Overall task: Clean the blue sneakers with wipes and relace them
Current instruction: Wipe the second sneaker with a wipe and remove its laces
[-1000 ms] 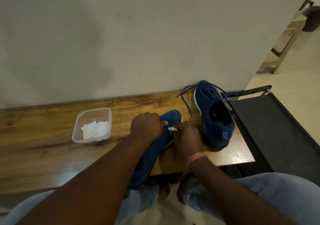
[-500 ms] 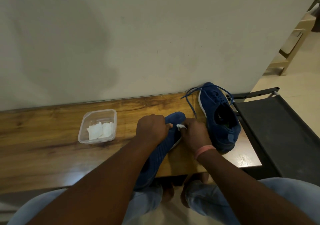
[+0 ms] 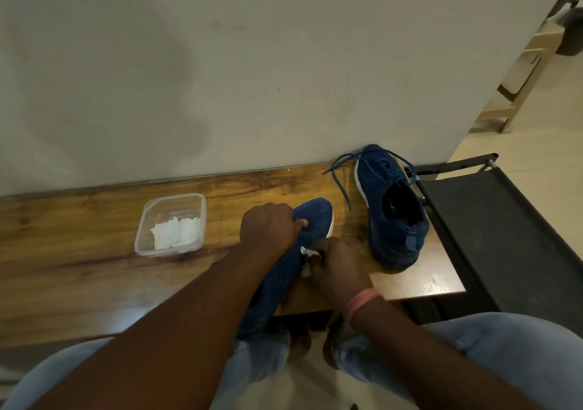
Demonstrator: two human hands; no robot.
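From the head camera, looking down: the left hand (image 3: 268,228) is curled over the upper of a blue sneaker (image 3: 285,264), fingers wrapped round the soft, suede-like toe area, thumb tip showing against the fabric. That shoe lies lengthwise on the wooden table (image 3: 79,252), toe towards the wall (image 3: 220,62), its ribbed knit collar running back over the table's near edge towards the lap. The right hand (image 3: 339,267) sits just beside it, fingers bunched and pinching a small crumpled white wipe (image 3: 308,252) against the sneaker's side by the white sole edge. A pink band (image 3: 359,302) circles that wrist. To the right stands the second blue sneaker (image 3: 391,214), upright, toe at the wall, dark opening facing up, thin blue laces (image 3: 340,182) trailing loose over the glossy, grained tabletop. On the left, well apart from the shoes, a clear plastic container (image 3: 140,233) with rounded corners holds folded white wipes (image 3: 176,231). A dark flat-topped stand (image 3: 504,236) abuts the table's right end. Pale denim knees (image 3: 504,346) fill the bottom.
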